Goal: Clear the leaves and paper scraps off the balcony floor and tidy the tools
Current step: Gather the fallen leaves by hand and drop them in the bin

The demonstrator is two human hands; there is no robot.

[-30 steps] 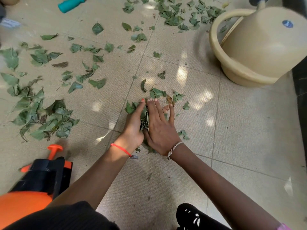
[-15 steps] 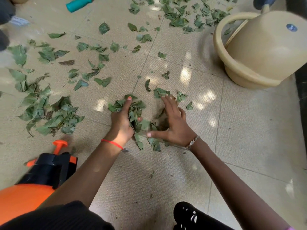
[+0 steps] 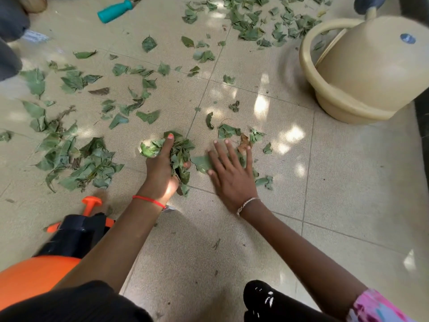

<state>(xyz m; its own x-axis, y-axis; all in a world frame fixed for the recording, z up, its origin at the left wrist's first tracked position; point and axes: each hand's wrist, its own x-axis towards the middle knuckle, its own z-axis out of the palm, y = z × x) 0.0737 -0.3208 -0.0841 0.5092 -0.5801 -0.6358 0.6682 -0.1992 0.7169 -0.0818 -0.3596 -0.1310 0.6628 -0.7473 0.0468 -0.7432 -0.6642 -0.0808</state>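
Note:
Green leaf scraps lie scattered over the beige tiled balcony floor (image 3: pixel 348 187). My left hand (image 3: pixel 162 168) grips a bunch of leaves (image 3: pixel 181 152) at the middle of the floor, fingers curled round them. My right hand (image 3: pixel 232 173) lies flat beside it, fingers spread, pressing on a few leaves (image 3: pixel 202 162). A larger leaf pile (image 3: pixel 79 163) sits to the left, and another leaf patch (image 3: pixel 255 22) lies at the far top. A teal-handled tool (image 3: pixel 113 10) lies at the top left.
An orange and black pressure sprayer (image 3: pixel 58 247) stands at the lower left beside my left arm. A beige plastic tub with an upturned pot (image 3: pixel 362 66) stands at the upper right. Dark objects (image 3: pixel 9 43) sit at the left edge.
My hands, cupped together around the leaves a second ago, have moved apart. The left hand keeps a bunch; the right has flattened onto leaves further right.

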